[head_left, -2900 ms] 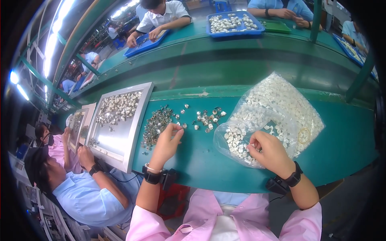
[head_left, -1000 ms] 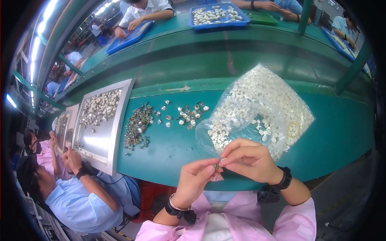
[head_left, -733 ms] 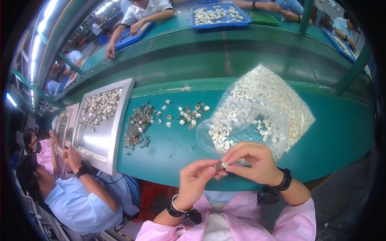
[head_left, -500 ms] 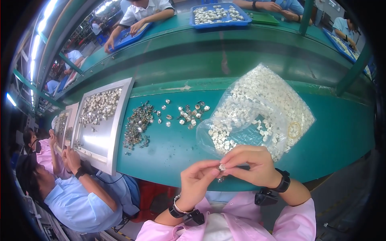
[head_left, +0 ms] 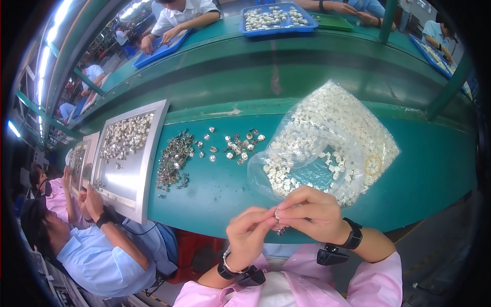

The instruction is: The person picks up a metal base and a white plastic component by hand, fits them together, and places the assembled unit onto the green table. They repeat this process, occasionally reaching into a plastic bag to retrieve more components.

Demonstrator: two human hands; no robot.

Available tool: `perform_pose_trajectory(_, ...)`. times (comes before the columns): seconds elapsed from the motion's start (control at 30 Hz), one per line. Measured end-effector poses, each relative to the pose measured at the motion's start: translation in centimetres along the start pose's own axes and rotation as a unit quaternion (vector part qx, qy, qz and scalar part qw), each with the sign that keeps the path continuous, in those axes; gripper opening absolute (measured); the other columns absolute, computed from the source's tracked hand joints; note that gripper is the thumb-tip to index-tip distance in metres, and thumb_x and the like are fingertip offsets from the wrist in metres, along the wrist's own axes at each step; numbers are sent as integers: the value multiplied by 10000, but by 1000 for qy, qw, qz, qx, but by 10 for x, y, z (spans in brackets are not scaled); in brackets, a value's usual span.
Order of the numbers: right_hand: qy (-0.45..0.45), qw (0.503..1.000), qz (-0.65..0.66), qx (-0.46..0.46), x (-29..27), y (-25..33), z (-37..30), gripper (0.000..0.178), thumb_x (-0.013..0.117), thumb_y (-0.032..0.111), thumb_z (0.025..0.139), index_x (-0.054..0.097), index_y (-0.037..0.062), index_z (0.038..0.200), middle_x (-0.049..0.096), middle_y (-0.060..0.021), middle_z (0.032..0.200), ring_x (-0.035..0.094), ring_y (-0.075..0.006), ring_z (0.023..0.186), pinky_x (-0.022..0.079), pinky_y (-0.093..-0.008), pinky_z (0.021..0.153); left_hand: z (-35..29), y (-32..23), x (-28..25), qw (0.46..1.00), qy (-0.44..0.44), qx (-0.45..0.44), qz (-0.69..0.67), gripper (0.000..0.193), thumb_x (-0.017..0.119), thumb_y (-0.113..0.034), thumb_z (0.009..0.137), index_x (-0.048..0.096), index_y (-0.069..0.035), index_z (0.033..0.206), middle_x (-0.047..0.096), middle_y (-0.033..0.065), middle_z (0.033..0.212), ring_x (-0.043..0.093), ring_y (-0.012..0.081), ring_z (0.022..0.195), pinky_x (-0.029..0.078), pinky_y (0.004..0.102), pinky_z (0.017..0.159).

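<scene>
Over the near edge of the bench, my left hand point(head_left: 249, 231) and my right hand point(head_left: 316, 214) meet at the fingertips. Pinched between them is a small white plastic part point(head_left: 276, 214), mostly covered by the fingers. A small dark metallic part point(head_left: 281, 231) shows just under the fingertips; which hand holds it is hidden. Beyond my right hand lies an open clear plastic bag point(head_left: 341, 120), full of small white plastic parts. Farther left are a small group of mixed white and metal parts point(head_left: 240, 147) and a larger pile of metal parts point(head_left: 174, 159).
A metal-framed tray point(head_left: 144, 176) with many parts stands left on the green bench point(head_left: 220, 199). A co-worker in light blue point(head_left: 110, 256) sits at my left. Across the green partition point(head_left: 220, 82) are a blue tray point(head_left: 279, 31) and more people. A rubber band point(head_left: 373, 165) lies on the bag.
My hands have shifted slightly left and pressed closer together, so the white part is more covered. Across the partition, a person's hand has moved inward over a blue tray.
</scene>
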State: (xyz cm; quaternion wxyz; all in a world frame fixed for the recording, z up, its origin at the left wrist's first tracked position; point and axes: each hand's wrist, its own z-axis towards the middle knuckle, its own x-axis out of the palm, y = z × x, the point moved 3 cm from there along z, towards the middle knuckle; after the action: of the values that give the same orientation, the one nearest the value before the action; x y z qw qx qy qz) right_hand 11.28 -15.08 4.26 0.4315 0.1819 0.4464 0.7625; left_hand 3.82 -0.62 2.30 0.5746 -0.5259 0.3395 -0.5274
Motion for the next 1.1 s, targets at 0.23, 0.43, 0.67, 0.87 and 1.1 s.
perform_pose_trajectory(0.23, 2, 999, -47, -2, 7, -9, -2, 212, 684, -37, 759, 697, 14, 964, 597, -95, 960, 589, -181, 815, 482, -263, 687, -3, 12, -3, 997, -32, -42, -59, 123, 600, 14, 864, 639, 52, 974, 631, 122, 888, 607, 147, 707, 502, 244, 625)
perform_pose_trajectory(0.43, 33, 997, -63, 4, 5, -7, 2, 218, 685, -7, 771, 696, 32, 985, 589, -92, 981, 578, -178, 881, 475, -267, 721, -1, 18, -8, 982, -40, -126, -137, 160, 587, -81, 899, 619, 35, 1005, 625, 105, 869, 604, 155, 697, 513, 252, 627)
perform_pose_trajectory(0.67, 58, 996, -27, 65, -2, -6, 7, 247, 702, 29, 768, 687, 44, 1014, 583, -88, 991, 575, -189, 885, 470, -277, 750, 1, 20, -7, 939, 29, -219, -265, 213, 515, -120, 948, 600, 53, 1037, 632, 99, 885, 593, 139, 733, 484, 254, 677)
perform_pose_trajectory(0.87, 62, 994, -1, 91, -3, -12, 5, 268, 717, 35, 756, 682, 44, 1021, 590, -78, 970, 578, -185, 873, 465, -274, 738, -4, 20, -3, 902, 47, -282, -324, 196, 499, -141, 958, 584, 26, 1015, 605, 64, 842, 571, 125, 750, 469, 245, 706)
perform_pose_trajectory(1.1, 56, 992, 25, 107, -3, -10, 5, 248, 705, 14, 762, 690, 45, 1008, 592, -65, 949, 575, -168, 870, 461, -268, 743, -6, 24, -4, 897, 58, -277, -340, 176, 505, -107, 950, 585, 19, 1041, 609, 61, 887, 564, 115, 751, 466, 236, 704)
